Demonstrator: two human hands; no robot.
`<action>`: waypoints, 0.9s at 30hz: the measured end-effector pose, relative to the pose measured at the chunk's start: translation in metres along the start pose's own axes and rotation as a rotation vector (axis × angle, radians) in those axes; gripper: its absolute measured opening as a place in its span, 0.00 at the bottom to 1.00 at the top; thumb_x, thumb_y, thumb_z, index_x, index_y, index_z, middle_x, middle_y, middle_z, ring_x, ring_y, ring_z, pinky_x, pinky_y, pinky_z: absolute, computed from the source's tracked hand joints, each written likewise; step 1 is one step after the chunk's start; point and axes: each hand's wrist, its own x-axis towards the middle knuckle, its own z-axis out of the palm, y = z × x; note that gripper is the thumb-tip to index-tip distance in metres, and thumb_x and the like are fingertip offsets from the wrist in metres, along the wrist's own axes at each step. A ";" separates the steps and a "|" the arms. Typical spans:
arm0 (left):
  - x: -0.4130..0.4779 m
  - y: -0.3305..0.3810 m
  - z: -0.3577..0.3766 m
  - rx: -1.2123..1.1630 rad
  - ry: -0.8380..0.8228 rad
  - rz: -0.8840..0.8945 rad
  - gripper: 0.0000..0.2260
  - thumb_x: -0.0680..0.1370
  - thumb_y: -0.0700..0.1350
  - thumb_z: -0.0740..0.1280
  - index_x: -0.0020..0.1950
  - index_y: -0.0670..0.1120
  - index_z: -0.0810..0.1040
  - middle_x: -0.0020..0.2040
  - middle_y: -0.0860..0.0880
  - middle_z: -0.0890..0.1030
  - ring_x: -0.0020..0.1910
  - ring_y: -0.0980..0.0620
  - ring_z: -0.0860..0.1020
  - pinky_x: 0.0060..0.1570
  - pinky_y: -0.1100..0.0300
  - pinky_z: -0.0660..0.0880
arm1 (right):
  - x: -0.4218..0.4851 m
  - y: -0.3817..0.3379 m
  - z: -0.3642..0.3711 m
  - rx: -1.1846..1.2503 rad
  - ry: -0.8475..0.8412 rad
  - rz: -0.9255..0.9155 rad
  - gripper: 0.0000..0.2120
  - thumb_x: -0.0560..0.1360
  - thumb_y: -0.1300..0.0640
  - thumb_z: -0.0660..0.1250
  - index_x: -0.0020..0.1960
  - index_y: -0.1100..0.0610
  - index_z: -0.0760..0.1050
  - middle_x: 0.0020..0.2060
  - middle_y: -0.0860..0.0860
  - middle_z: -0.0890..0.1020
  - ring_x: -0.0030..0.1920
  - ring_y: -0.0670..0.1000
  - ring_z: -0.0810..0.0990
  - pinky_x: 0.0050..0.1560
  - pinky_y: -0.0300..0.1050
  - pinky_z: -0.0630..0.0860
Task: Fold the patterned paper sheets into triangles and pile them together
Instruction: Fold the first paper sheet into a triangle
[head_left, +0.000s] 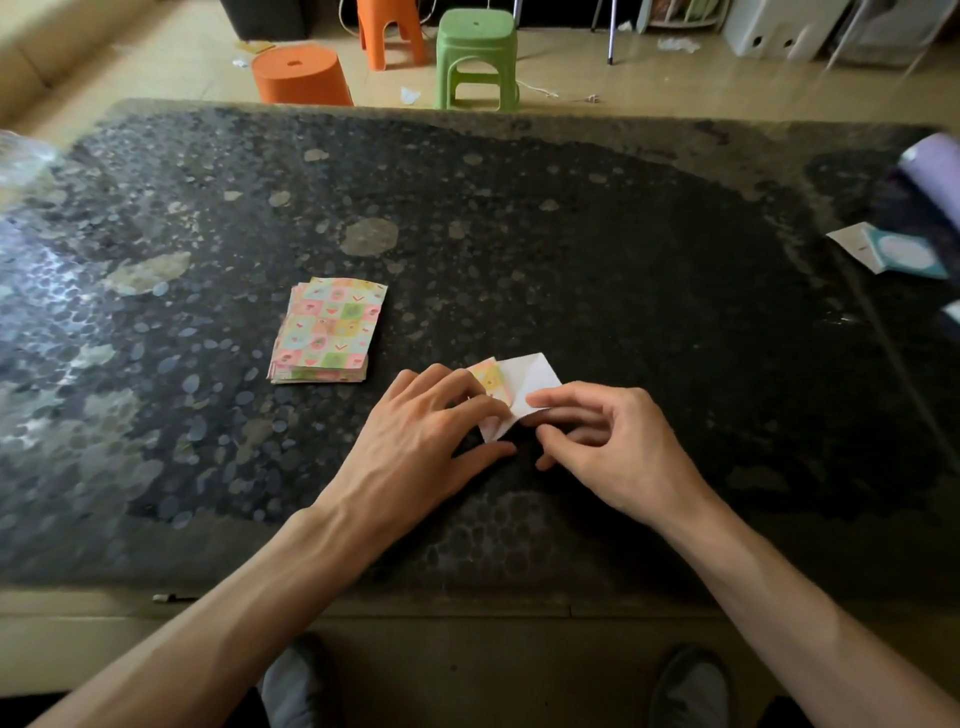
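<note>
lying near the front middle of the dark, speckled, glossy table, a small partly folded paper sheet is showing its plain white side upward, while a corner at its left is showing a pastel check of pink, yellow and green squares. the left hand is pressing on the sheet's left part with nearly straight fingers laid over it, its thumb stretching along the table below, so it is clasping nothing. the right hand is pinching the sheet's lower right edge between forefinger and thumb, the other fingers curling loosely beneath. to the left and a little farther back, apart from the hands, a stack of patterned sheets in the same pastel check is lying flat, its edges slightly fanned. open tabletop is spreading behind the sheet and to both sides, and both forearms are crossing the table's near edge. at the far right a pale purple roll and a white-and-teal card are lying well away. beyond the far edge a round orange plastic stool, a taller orange stool and a green plastic stool are standing on the tiled floor.
</note>
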 end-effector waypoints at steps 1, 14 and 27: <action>0.000 0.000 0.001 0.006 0.007 -0.007 0.12 0.80 0.57 0.70 0.59 0.53 0.84 0.54 0.54 0.81 0.51 0.51 0.78 0.49 0.54 0.73 | -0.001 -0.001 0.000 -0.013 -0.025 -0.021 0.14 0.77 0.60 0.74 0.62 0.50 0.83 0.51 0.44 0.87 0.41 0.41 0.87 0.49 0.39 0.84; -0.006 -0.007 -0.002 -0.229 -0.049 -0.022 0.07 0.77 0.45 0.75 0.53 0.54 0.86 0.55 0.61 0.84 0.60 0.61 0.80 0.57 0.50 0.74 | 0.002 0.010 -0.018 -0.519 -0.072 -0.335 0.12 0.73 0.43 0.73 0.56 0.41 0.85 0.51 0.38 0.76 0.56 0.42 0.72 0.56 0.41 0.71; -0.003 -0.003 -0.002 -0.182 -0.065 -0.312 0.13 0.75 0.66 0.66 0.46 0.59 0.82 0.46 0.61 0.77 0.50 0.59 0.72 0.55 0.55 0.72 | 0.007 0.016 -0.001 -0.381 0.086 -0.176 0.11 0.79 0.42 0.69 0.44 0.48 0.82 0.42 0.42 0.79 0.46 0.41 0.78 0.44 0.35 0.71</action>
